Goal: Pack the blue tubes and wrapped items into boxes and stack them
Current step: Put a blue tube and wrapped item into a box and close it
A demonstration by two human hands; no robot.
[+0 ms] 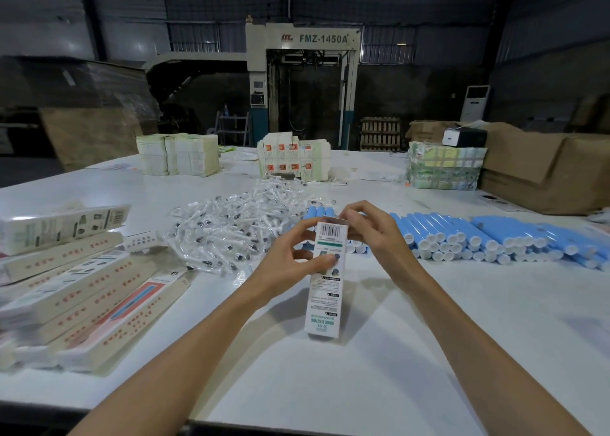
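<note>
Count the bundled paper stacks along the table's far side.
3 stacks: one far left, one centre, one right beside the brown cardboard box. The left one may be two bundles.

White table, blue tubes, wrapped items, boxes

A dim warehouse with dark corrugated walls holds a tall grey machine behind the white table.

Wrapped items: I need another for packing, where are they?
Head view: the wrapped items lie heaped centrally, between the stacked boxes at left and the blue tubes.
</note>
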